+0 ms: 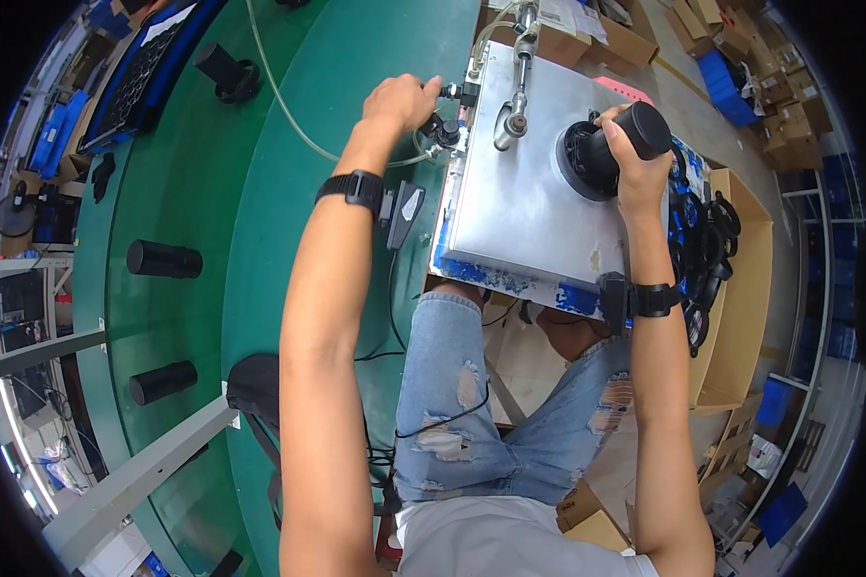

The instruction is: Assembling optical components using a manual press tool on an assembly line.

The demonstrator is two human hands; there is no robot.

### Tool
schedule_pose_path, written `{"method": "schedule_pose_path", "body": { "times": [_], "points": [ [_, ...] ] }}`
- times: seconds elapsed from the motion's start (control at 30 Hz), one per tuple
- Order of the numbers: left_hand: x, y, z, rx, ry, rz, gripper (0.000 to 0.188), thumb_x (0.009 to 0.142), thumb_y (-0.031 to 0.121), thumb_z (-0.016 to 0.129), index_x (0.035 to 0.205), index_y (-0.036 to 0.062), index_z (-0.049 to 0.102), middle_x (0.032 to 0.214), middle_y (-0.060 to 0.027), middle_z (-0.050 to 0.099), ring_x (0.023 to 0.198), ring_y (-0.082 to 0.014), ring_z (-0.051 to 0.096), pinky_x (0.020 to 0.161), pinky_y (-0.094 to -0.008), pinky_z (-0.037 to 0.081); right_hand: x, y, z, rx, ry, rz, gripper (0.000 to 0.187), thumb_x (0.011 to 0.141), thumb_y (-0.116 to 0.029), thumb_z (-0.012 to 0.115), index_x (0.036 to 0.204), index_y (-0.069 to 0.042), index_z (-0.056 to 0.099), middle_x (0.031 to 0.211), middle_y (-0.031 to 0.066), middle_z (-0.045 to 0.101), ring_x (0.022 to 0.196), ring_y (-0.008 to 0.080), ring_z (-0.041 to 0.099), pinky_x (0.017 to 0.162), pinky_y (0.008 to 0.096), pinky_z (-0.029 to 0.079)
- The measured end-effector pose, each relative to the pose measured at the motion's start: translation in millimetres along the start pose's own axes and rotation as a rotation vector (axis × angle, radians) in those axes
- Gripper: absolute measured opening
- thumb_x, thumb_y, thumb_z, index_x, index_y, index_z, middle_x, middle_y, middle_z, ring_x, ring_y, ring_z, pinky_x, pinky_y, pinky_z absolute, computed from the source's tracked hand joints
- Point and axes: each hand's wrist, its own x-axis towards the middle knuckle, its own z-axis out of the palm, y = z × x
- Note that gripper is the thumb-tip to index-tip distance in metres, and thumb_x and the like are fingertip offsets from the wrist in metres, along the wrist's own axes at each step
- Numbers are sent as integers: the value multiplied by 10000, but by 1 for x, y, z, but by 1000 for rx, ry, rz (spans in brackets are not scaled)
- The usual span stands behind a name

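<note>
My right hand (637,173) is wrapped round a black cylindrical part (648,131), tilted to the right. The part sits at a round black flanged base (584,162) on a metal plate (539,216); whether the two are joined I cannot tell. My left hand (401,102) is curled at the plate's left edge, its thumb by a small black air valve (464,93). Its other fingers fold down out of sight, and what they hold is hidden. Below that valve is a black regulator (443,132). Between my hands a metal toggle clamp (516,106) reaches over the plate.
Several black cylinders, one of them (165,259), lie on the green table (289,125) to my left, with a flanged part (227,73) farther off. A clear hose (281,108) crosses it. Black ring-shaped parts (707,240) fill an open cardboard box (749,288) at my right.
</note>
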Motion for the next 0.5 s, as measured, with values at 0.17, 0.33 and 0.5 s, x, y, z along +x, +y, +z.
{"method": "schedule_pose_path", "body": {
  "times": [0.17, 0.33, 0.5],
  "points": [
    [-10, 3, 4, -84, 22, 45, 557, 947, 500, 417, 1151, 44, 663, 1077, -222, 664, 1061, -405, 601, 958, -421, 452, 0, -5, -5, -25, 15, -24, 178, 822, -98, 679, 961, -10, 613, 890, 53, 648, 852, 148, 613, 844, 296, 464],
    [-19, -64, -14, -24, 160, 154, 541, 948, 471, 405, 1183, 40, 633, 1132, -224, 641, 1084, -390, 593, 942, -445, 455, 43, -70, -9, -40, 8, -372, 254, 834, -193, 626, 993, 4, 628, 933, 84, 664, 846, 207, 631, 841, 340, 489],
    [-120, 43, -109, -661, 844, 443, 306, 900, 238, 590, 1098, 9, 631, 1011, -96, 676, 963, -209, 623, 868, -349, 469, 41, -186, -39, -17, -246, -453, 402, 861, -289, 606, 1095, 38, 605, 1058, 117, 649, 949, 223, 611, 899, 353, 462]
  ]
}}
